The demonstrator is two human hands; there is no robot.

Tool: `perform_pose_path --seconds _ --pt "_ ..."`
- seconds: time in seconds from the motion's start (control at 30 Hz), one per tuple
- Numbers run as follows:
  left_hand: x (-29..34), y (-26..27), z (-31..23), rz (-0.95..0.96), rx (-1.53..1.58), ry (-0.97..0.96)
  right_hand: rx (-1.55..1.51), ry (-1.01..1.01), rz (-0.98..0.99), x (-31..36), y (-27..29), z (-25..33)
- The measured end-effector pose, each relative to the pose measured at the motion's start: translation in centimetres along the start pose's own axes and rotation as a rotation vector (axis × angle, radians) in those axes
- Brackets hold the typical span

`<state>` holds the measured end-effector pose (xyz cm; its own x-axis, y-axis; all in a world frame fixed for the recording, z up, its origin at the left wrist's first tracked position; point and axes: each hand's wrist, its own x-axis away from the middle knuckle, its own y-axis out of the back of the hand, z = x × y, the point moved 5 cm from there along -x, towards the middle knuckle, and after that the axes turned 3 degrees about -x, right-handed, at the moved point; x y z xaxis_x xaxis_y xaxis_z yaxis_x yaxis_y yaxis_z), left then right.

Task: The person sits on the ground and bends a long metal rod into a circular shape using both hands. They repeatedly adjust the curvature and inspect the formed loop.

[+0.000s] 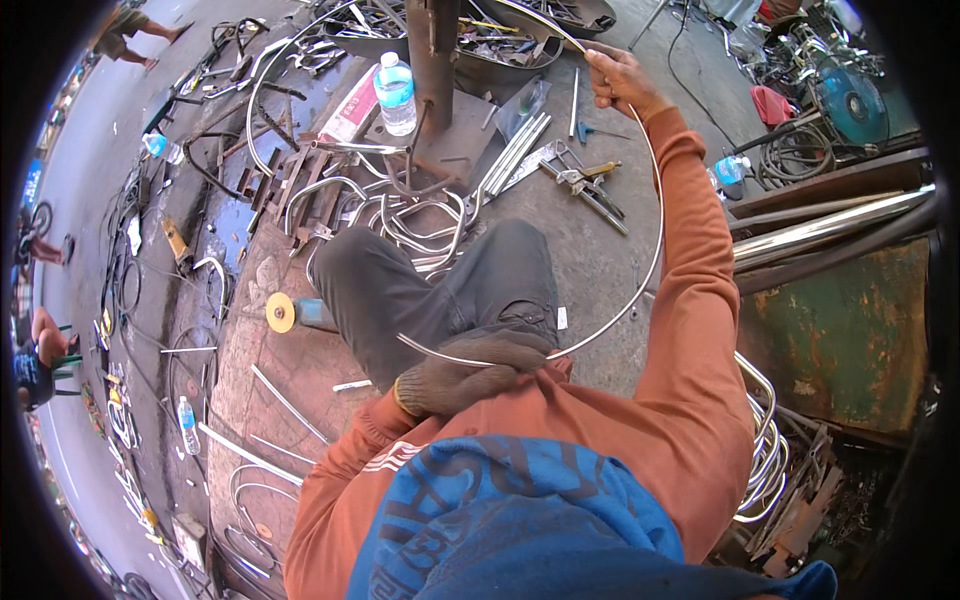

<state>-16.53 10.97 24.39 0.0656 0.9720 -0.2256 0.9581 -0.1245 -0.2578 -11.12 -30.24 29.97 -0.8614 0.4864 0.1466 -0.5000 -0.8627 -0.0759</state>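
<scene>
A long, thin, shiny metal rod (657, 240) bends in a wide arc from my lap up to the right. Near my waist, my left hand (470, 372), in a brown knitted glove, is closed around it, with a short end sticking out to the left. My bare right hand (622, 80) is raised at the end of my outstretched arm, fingers wrapped round the rod farther along. Beyond that hand the rod runs up out of view; a similar curve (250, 110) comes down at the upper left, though I cannot tell whether they join.
Bent metal tubes (425, 225) lie beyond my knees, beside a rusty post (432, 70) and a water bottle (396, 95). A grinder with a yellow disc (281, 313) rests left of my leg. A metal clamp (590, 185) lies ahead; a fan (850, 100) stands far right.
</scene>
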Motion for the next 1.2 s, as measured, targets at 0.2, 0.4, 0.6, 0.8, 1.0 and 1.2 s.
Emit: perform_pose_path --seconds 0.2,0.4,0.6,0.8,1.0,1.2 --pt "-1.7 0.6 -1.2 -0.044 -0.049 0.012 0.036 -0.029 0.112 -2.8 -0.3 0.2" --pt "0.8 0.0 0.9 -0.396 0.257 -0.044 -0.119 0.001 0.055 -1.7 -1.3 -0.4" --pt "5.4 7.4 -5.4 -0.740 0.936 -0.272 -0.428 0.140 -0.098 2.0 -8.1 -2.8" --pt "0.0 1.1 -1.2 -0.032 -0.046 -0.009 0.139 0.145 -0.011 -2.0 -1.7 0.7" --pt "-3.6 0.1 0.8 -0.056 -0.216 -0.068 0.163 0.052 0.194 -6.2 -1.2 1.5" --pt "-3.9 -0.2 1.3 -0.140 -0.074 0.185 0.333 0.079 0.173 -6.5 -1.7 2.3"
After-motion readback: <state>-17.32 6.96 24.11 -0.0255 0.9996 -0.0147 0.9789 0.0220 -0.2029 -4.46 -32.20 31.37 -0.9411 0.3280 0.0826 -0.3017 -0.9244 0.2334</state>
